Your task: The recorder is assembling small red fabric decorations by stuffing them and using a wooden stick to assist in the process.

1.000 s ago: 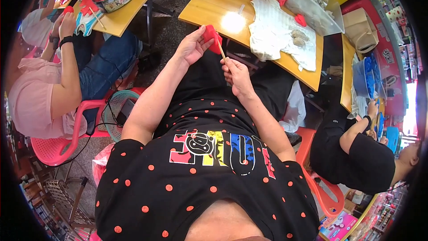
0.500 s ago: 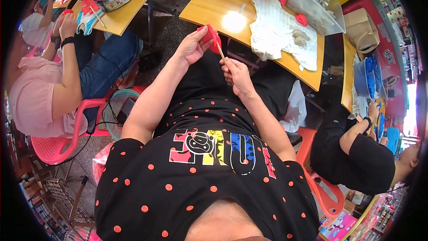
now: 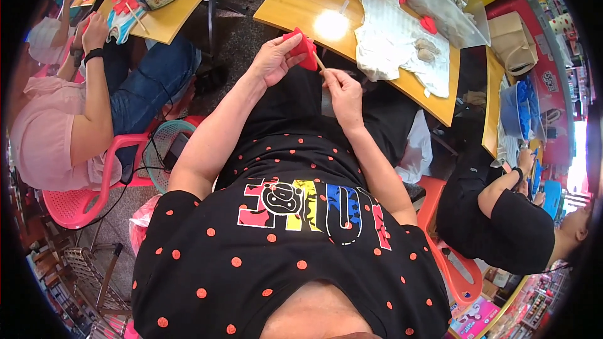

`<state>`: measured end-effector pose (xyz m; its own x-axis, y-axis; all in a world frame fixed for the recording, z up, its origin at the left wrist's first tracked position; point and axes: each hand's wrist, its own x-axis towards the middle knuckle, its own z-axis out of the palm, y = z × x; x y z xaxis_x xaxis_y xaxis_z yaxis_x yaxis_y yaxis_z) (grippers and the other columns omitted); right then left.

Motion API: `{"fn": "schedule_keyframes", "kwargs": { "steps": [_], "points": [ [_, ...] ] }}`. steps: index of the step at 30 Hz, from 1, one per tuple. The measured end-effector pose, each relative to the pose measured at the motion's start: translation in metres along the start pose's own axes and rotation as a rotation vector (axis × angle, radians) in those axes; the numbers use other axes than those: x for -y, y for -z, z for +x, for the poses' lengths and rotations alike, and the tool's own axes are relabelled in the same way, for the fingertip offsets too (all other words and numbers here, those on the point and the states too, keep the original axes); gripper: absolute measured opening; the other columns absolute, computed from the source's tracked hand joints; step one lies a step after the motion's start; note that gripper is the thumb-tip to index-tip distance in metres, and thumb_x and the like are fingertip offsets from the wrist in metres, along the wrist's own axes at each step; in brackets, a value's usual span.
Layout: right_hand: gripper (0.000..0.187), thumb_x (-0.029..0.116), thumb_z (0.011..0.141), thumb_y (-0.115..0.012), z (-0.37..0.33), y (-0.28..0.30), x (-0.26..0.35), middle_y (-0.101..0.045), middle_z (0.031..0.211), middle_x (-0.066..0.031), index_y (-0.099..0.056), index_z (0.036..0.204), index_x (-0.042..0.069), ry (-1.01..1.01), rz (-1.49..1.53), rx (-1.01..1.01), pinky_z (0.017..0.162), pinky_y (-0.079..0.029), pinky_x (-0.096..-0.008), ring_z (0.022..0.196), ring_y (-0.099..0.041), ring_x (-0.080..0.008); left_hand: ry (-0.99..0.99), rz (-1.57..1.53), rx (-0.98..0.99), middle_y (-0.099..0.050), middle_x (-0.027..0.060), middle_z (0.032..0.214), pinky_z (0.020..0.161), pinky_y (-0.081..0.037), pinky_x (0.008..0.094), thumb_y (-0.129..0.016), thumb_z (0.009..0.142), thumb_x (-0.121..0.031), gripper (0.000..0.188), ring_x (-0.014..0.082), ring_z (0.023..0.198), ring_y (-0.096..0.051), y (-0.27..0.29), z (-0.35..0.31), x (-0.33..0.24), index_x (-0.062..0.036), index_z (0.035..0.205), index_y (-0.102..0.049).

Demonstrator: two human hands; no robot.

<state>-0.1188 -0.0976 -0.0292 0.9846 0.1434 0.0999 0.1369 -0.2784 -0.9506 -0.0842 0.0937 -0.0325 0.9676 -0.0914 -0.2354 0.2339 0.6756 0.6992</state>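
At twelve o'clock, the left hand [image 3: 275, 61] has its grip clamped on the red cloth [image 3: 308, 51]; the right [image 3: 345, 93] pinches the stick [image 3: 319, 62]. The cloth looks light and floppy, best held by its edge; the stick, stiff, by its near end.

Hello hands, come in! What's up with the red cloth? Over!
Left hand pinching red cloth. Right hand gripping wooden stick, far end at the cloth. Wooden table just beyond; nothing seen blocking the hands.
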Motion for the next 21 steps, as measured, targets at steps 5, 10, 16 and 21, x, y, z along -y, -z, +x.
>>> {"fn": "schedule_keyframes", "kwargs": {
  "steps": [5, 10, 16, 21],
  "points": [
    [0.02, 0.017, 0.089, -0.056, 0.0, 0.002, -0.004, -0.061, 0.068, -0.0091, -0.065, 0.093, -0.001, 0.106, -0.126, -0.036, 0.058, -0.045, -0.0278, 0.061, -0.058, -0.0155, 0.028, -0.14, 0.019, -0.065, 0.0076, 0.105, 0.08, -0.054, 0.0293, -0.062, 0.088, -0.022, 0.026, 0.0176, 0.094, -0.064, 0.008, 0.003, 0.003, -0.0064, 0.108, -0.06],
    [0.021, 0.018, 0.09, -0.056, 0.0, 0.002, -0.007, -0.06, 0.067, -0.0073, -0.065, 0.094, 0.0, 0.076, -0.11, 0.019, 0.058, -0.045, -0.0275, 0.06, -0.057, -0.0141, 0.039, -0.125, 0.032, -0.064, 0.0078, 0.107, 0.081, -0.055, 0.0286, -0.063, 0.087, -0.026, 0.028, 0.0176, 0.095, -0.063, 0.008, 0.002, 0.001, -0.0065, 0.107, -0.06],
    [0.023, 0.026, 0.092, -0.057, 0.004, 0.004, -0.02, -0.051, 0.066, 0.006, -0.063, 0.093, 0.005, -0.616, 0.904, 0.452, 0.041, -0.023, -0.0151, 0.047, -0.034, -0.0002, 0.023, -0.01, -0.001, -0.066, 0.0083, 0.1, 0.08, -0.054, 0.0296, -0.062, 0.088, -0.024, 0.026, 0.016, 0.093, -0.064, -0.001, -0.002, 0.004, -0.0046, 0.105, -0.061],
    [0.023, 0.025, 0.092, -0.057, 0.006, 0.003, -0.017, -0.053, 0.065, 0.0048, -0.064, 0.094, 0.003, -0.582, 0.711, 0.374, 0.042, -0.027, -0.0169, 0.049, -0.038, -0.0011, 0.008, 0.029, -0.059, -0.067, 0.0084, 0.098, 0.078, -0.054, 0.0288, -0.062, 0.088, -0.023, 0.025, 0.0164, 0.09, -0.065, 0.001, 0.001, 0.001, -0.003, 0.104, -0.061]
  ]
}}
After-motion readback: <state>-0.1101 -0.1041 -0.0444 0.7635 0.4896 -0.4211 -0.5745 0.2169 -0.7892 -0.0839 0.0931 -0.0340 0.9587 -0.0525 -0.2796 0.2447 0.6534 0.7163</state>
